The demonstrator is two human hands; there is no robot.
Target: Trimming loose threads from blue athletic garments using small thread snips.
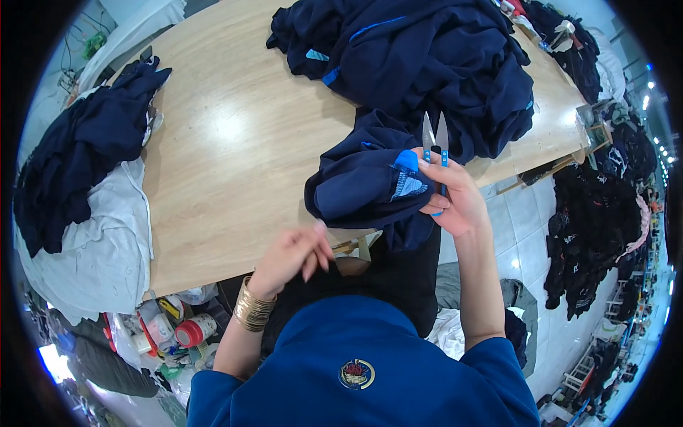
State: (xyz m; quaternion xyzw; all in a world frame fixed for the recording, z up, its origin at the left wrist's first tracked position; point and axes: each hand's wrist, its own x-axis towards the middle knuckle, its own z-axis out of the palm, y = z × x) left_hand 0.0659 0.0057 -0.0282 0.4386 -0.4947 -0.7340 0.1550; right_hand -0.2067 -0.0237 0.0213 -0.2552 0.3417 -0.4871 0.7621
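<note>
My right hand (457,197) is closed around a pair of thread snips (436,146) with blue handles, blades pointing away from me and parted. Its thumb and fingers also pinch the edge of a navy garment (359,188), where a bright blue patch and a light blue stitched piece show. That garment hangs partly over the table's near edge. Lower left of it, my left hand (292,257) is in the air, slightly blurred, fingers loosely bent and apart. I see nothing in it.
A large heap of navy garments (420,60) covers the far right of the wooden table (220,164). More navy cloth (92,153) lies at the left over white fabric (107,242). A red-lidded jar (191,332) stands among clutter below left. Dark clothes (590,235) lie to the right.
</note>
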